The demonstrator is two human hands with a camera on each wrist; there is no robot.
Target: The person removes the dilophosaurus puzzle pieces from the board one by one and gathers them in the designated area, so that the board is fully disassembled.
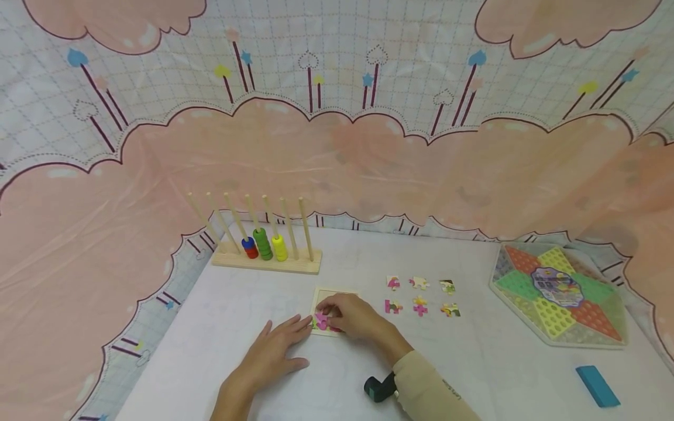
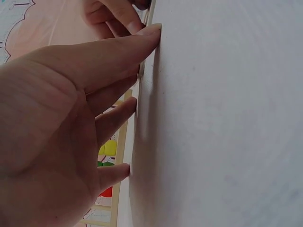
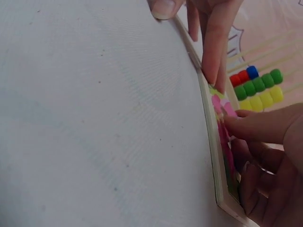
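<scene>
A small wooden puzzle tray (image 1: 337, 290) lies on the white table, with pink and green pieces along its near side. Over it, my right hand (image 1: 358, 321) pinches a pink puzzle piece (image 1: 320, 319) at the tray's left part; in the right wrist view the thumb of this hand (image 3: 272, 151) is against the piece (image 3: 229, 109), low over the tray (image 3: 214, 165). My left hand (image 1: 274, 354) lies with spread fingers, its fingertips at the tray's left edge. The left wrist view shows that hand (image 2: 57, 109) resting its fingertips on the table. Fingers hide much of the tray.
Several loose puzzle pieces (image 1: 419, 307) lie in two rows right of the tray. A wooden bead rack (image 1: 268, 264) stands at the back left. At the right are a clear octagonal box (image 1: 558, 292) and a blue block (image 1: 598, 386). A dark object (image 1: 376, 388) is beside my right sleeve.
</scene>
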